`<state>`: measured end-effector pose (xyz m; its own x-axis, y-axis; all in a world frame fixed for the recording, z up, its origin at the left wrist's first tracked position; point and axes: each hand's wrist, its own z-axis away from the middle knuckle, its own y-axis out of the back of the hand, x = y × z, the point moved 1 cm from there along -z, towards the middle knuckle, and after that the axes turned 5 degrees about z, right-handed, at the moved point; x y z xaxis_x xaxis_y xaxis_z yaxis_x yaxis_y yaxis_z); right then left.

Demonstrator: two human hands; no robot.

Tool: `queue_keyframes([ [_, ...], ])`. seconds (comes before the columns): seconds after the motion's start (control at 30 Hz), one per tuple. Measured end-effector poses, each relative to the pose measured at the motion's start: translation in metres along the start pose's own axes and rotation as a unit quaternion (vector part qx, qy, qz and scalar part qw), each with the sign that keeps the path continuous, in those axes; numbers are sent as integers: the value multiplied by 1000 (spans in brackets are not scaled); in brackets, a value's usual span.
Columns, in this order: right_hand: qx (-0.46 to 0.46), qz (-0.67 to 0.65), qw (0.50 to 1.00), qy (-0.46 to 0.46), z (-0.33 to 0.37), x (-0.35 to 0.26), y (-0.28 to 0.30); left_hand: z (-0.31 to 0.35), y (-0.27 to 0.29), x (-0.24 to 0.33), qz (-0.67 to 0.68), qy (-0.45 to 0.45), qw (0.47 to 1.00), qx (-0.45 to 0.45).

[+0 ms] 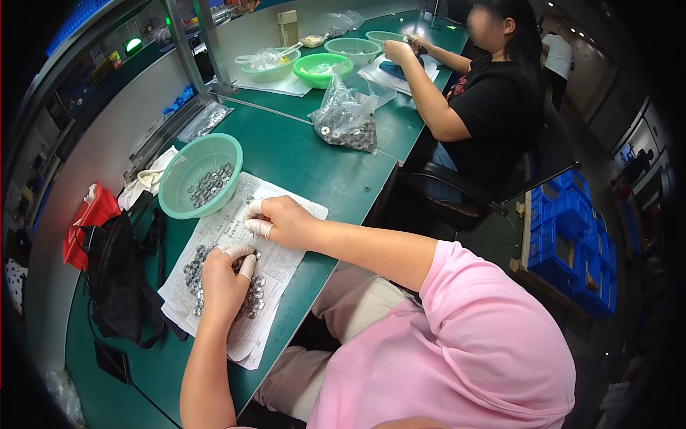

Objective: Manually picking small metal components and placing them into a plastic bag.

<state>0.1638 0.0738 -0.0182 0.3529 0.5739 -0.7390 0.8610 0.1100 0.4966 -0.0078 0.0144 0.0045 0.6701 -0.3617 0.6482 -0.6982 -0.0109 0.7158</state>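
Observation:
Small round grey metal parts with a hole in the middle [255,294] lie in a loose pile on written paper sheets [291,259]. Over this pile is my left hand [225,277], with white finger cots on its fingers. Its thumb and forefinger are bent together, and what is between them is too small to make out. My right hand [282,223], also in finger cots, hovers at the upper part of the sheets with fingertips pinched; their contents are hidden. Beyond the hands, a light green plastic basket [169,193] holds more of the metal parts.
A black bag [118,275] and a red bin [87,225] are at the left. Across the green table stand a clear bag of metal parts [349,129] and a bright green basket [312,77]. A co-worker [493,107] sits at the far right, near stacked blue crates [572,236].

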Motion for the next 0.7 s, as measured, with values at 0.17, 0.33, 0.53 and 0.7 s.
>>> queue_keyframes([
  [0.17, -1, -6, 1000, -2, 0, 2, -2, 0, 0, -1, -1, -1, 1000, 1],
  [0.33, 1, -7, 1000, 2, -1, -1, 0, -1, 3, 3, 0, -10, 1000, 1],
  [0.53, -4, 4, 1000, 4, -2, 0, -1, -1, 2, 1, 4, -13, 1000, 6],
  [0.7, 1, 5, 1000, 4, -1, 1, -1, 0, 2, 3, 7, -15, 1000, 6],
])
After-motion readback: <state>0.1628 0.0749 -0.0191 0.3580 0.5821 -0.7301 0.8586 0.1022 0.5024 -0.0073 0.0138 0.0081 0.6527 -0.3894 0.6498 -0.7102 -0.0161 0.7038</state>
